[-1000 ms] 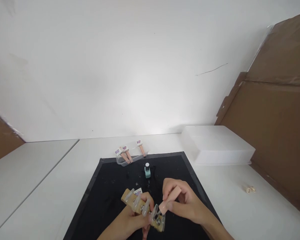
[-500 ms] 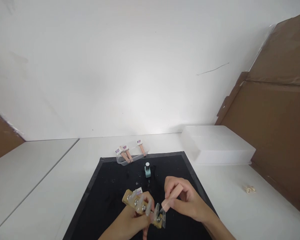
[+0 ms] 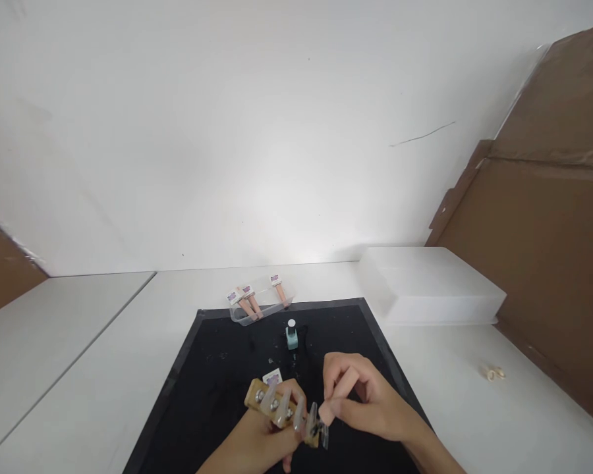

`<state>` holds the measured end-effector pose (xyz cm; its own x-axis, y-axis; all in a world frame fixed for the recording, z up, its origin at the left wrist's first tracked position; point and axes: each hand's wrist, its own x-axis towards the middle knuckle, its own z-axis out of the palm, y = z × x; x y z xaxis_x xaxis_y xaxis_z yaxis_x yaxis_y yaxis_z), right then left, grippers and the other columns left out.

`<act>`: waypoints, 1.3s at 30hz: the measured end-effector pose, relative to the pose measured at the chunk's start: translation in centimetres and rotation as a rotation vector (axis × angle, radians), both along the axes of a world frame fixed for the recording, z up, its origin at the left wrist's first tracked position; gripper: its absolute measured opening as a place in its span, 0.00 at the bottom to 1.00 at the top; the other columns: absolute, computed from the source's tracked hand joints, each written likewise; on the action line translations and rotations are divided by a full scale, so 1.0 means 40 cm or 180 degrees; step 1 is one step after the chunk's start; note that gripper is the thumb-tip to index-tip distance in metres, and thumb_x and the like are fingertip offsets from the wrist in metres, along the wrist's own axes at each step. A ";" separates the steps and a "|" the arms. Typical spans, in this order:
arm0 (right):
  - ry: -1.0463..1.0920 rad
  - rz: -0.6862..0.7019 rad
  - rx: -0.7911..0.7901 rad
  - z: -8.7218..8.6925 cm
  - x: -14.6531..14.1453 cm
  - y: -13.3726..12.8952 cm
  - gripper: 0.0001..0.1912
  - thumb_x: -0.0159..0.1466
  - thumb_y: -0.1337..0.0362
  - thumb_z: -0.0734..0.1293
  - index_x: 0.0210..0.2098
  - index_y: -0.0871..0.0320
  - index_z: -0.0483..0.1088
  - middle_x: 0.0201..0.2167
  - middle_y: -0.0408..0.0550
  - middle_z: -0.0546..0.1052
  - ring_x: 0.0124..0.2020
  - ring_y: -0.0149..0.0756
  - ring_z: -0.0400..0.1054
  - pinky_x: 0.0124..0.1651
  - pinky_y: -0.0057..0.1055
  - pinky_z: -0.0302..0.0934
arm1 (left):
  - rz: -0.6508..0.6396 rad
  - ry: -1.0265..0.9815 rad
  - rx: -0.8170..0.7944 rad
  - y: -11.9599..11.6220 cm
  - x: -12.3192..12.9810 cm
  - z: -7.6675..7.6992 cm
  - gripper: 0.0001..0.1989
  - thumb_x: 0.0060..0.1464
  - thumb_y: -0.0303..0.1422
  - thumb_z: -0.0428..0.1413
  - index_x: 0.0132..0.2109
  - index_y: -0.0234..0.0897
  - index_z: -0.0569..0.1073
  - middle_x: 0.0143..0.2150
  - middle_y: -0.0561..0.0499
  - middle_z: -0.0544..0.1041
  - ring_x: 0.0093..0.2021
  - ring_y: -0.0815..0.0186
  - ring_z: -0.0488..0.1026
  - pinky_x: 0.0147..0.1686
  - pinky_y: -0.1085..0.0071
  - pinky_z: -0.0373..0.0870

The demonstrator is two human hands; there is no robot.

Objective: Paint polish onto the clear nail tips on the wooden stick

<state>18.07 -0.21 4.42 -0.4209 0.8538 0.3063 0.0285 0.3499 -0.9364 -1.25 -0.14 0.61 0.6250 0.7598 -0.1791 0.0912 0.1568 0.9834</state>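
My left hand [image 3: 267,440] is closed around a yellowish nail display stand [image 3: 254,393] that carries a row of clear false nail tips [image 3: 282,408] on round metal studs. Between the thumb and fingers of my right hand [image 3: 370,398] is a pink nail polish brush [image 3: 344,387], held by its long cap. The brush end points down-left at the tips on the stand's right end; whether the bristles touch one I cannot tell. Behind my left hand shows a white label [image 3: 272,377] with a purple print; what it belongs to is mostly hidden.
A teal polish bottle [image 3: 291,337] with a dark and white top stands on the black mat [image 3: 217,355]. Beyond it, a clear tray [image 3: 244,320] holds several pink-handled, labelled items. At right are a white box [image 3: 435,289], small cream-coloured rings [image 3: 493,373] and cardboard [image 3: 538,263].
My right hand has shifted slightly down with the brush, near the same end of the stand. The stand has tilted a little in my left hand, and more of the white label shows.
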 end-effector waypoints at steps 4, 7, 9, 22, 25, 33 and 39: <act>-0.0200 -0.0091 0.0048 -0.007 -0.003 0.000 0.08 0.53 0.74 0.65 0.20 0.58 0.67 0.23 0.42 0.68 0.24 0.31 0.62 0.27 0.28 0.54 | -0.0024 0.0073 0.0028 0.000 0.007 0.005 0.08 0.46 0.32 0.55 0.30 0.37 0.62 0.23 0.61 0.61 0.17 0.79 0.59 0.18 0.79 0.64; -0.0162 -0.0368 -0.0013 -0.007 -0.002 0.005 0.10 0.54 0.75 0.64 0.18 0.58 0.65 0.23 0.41 0.68 0.23 0.30 0.61 0.26 0.27 0.53 | -0.0037 0.0173 0.0053 -0.003 0.006 0.009 0.08 0.46 0.31 0.54 0.31 0.38 0.61 0.24 0.60 0.63 0.17 0.79 0.59 0.18 0.80 0.62; -0.0061 -0.0417 -0.0070 -0.006 -0.001 0.007 0.11 0.55 0.74 0.65 0.18 0.59 0.65 0.22 0.41 0.67 0.23 0.29 0.61 0.25 0.27 0.52 | -0.0044 0.0211 0.0036 -0.004 0.004 0.006 0.07 0.46 0.31 0.54 0.31 0.38 0.61 0.25 0.60 0.63 0.17 0.79 0.59 0.18 0.80 0.63; -0.0001 -0.0398 -0.0433 -0.015 0.003 0.014 0.14 0.56 0.72 0.65 0.15 0.59 0.62 0.23 0.42 0.69 0.24 0.29 0.63 0.26 0.27 0.55 | -0.0038 0.0469 0.0059 -0.012 0.008 0.001 0.06 0.43 0.26 0.52 0.31 0.38 0.62 0.25 0.60 0.62 0.20 0.77 0.58 0.20 0.78 0.65; 0.0148 -0.0299 -0.0418 -0.017 0.005 0.014 0.13 0.56 0.70 0.65 0.16 0.59 0.64 0.23 0.42 0.68 0.23 0.30 0.63 0.26 0.26 0.54 | -0.0065 0.0465 0.0044 -0.012 0.007 0.006 0.06 0.43 0.26 0.52 0.31 0.37 0.62 0.25 0.60 0.62 0.20 0.77 0.58 0.21 0.77 0.66; -0.0205 -0.0208 -0.0472 -0.017 -0.005 0.011 0.09 0.52 0.76 0.65 0.19 0.58 0.65 0.21 0.40 0.69 0.22 0.29 0.61 0.26 0.26 0.54 | -0.0064 0.0434 0.0145 -0.010 0.007 -0.005 0.06 0.43 0.25 0.52 0.32 0.38 0.63 0.24 0.60 0.61 0.21 0.75 0.59 0.21 0.76 0.66; 0.0153 -0.0364 -0.0484 -0.019 0.004 0.015 0.14 0.55 0.72 0.64 0.15 0.58 0.62 0.22 0.41 0.68 0.23 0.30 0.64 0.26 0.27 0.55 | -0.0060 0.0485 0.0032 -0.015 0.003 0.007 0.06 0.42 0.25 0.53 0.31 0.37 0.63 0.24 0.60 0.61 0.21 0.75 0.58 0.22 0.76 0.66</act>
<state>18.21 0.41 3.67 -0.3064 0.9333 0.1874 0.0140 0.2012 -0.9795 -1.14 -0.74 0.90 0.6053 0.7504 -0.2654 0.2424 0.1438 0.9595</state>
